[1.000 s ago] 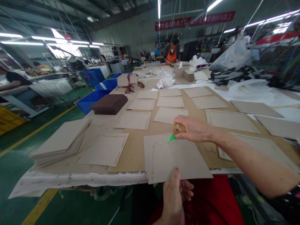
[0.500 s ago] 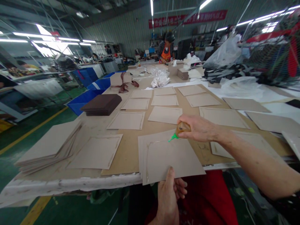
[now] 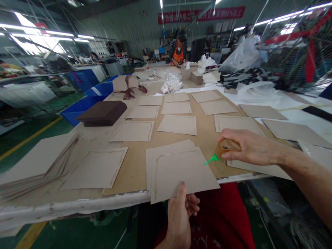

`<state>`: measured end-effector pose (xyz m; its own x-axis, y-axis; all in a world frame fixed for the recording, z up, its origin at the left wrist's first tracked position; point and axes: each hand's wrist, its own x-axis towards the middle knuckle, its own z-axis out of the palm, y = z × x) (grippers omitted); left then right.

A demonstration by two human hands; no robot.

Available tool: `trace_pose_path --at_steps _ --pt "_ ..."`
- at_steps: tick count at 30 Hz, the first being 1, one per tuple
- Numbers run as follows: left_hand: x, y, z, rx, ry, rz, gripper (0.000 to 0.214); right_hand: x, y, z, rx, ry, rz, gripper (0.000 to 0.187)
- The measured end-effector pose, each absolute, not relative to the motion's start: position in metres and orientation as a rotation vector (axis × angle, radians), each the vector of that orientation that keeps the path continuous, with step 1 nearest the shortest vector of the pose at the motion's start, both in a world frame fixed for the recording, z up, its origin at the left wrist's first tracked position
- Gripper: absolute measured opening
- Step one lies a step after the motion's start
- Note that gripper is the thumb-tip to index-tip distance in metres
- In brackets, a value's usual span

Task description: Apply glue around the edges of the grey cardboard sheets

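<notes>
My left hand [image 3: 180, 211] pinches the near edge of a beige cardboard sheet [image 3: 178, 173], thumb on top and fingers underneath. That sheet lies over others and juts past the table's front edge. A shiny line of glue runs along its left and far edges. In my right hand [image 3: 249, 147] is a glue bottle [image 3: 227, 149] with amber contents, tipped so its green nozzle [image 3: 213, 158] points down and left at the sheet's right edge. Whether the nozzle touches the sheet, I cannot tell. Left of it, another sheet [image 3: 95, 169] shows glue along its far and right edges.
A pile of beige sheets [image 3: 38, 159] stands at the table's left, with a dark brown stack [image 3: 103, 112] behind it. Several single sheets [image 3: 177, 124] are spread across the table [image 3: 129, 173]. A blue bin [image 3: 75, 110] adjoins its left side. A person in an orange apron [image 3: 178, 52] works at the far end.
My right hand has carried the glue bottle rightward along the sheet's far edge to its right side, and the glue line there is longer. My left hand keeps its hold. The view has shifted slightly.
</notes>
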<state>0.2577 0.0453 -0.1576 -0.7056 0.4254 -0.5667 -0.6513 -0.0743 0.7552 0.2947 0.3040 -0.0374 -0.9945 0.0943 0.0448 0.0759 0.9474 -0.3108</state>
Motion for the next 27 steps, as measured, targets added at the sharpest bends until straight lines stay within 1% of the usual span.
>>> trace_pose_path --at_steps 3,7,12,18,24,27 --pt "0.258 0.045 -0.157 -0.251 1.491 1.861 0.058 0.287 0.302 -0.041 -0.137 -2.984 0.421 0.03" --pt "0.258 0.045 -0.16 -0.272 1.511 1.841 0.058 0.287 0.3 -0.042 -0.106 -2.962 0.361 0.027" --pt "0.257 0.045 -0.162 -0.25 1.517 1.845 0.054 0.32 0.294 -0.031 -0.048 -3.05 0.528 0.024" --pt "0.257 0.046 -0.159 -0.241 1.528 1.866 0.053 0.335 0.29 -0.04 -0.072 -2.925 0.481 0.028" --pt "0.257 0.047 -0.16 -0.239 1.525 1.887 0.051 0.361 0.283 -0.036 -0.015 -2.994 0.661 0.027" --pt "0.257 0.047 -0.16 -0.234 1.525 1.904 0.05 0.371 0.28 -0.038 -0.02 -2.95 0.675 0.027"
